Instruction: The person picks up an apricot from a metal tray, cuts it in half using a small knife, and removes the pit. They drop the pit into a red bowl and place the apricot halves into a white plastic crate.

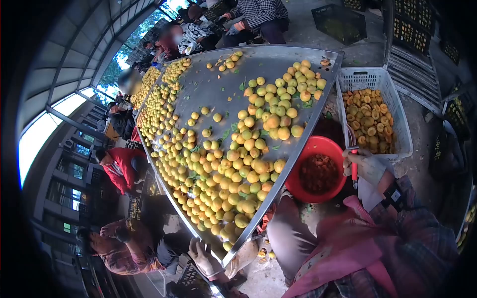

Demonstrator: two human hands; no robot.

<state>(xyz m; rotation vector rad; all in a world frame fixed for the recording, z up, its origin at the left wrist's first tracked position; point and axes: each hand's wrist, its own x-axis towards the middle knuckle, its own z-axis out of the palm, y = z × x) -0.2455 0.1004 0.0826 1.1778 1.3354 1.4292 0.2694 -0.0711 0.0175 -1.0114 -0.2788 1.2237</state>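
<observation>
My right hand point(370, 168), in a pale glove, is closed around a red-handled metal hand tool point(354, 169) beside the red basin point(301, 184). Reddish-brown pieces, wet-looking, fill the bottom of that basin. My left hand point(202, 259), gloved in white, is at the near corner of the metal table point(198, 74), fingers apart and nothing visible in them. Yellow-orange apricots point(216, 201), some greenish, are heaped on the table with a few leaves among them. Right of the table, a white crate point(401, 116) contains split apricots point(368, 119).
Across the table a person in a red jacket point(121, 169) sits low, and another person point(129, 248) sits nearer. More people work along the far side. Black crates point(339, 24) and a slatted rack point(411, 72) stand at the upper right. Fruit scraps point(263, 253) lie below the table's corner.
</observation>
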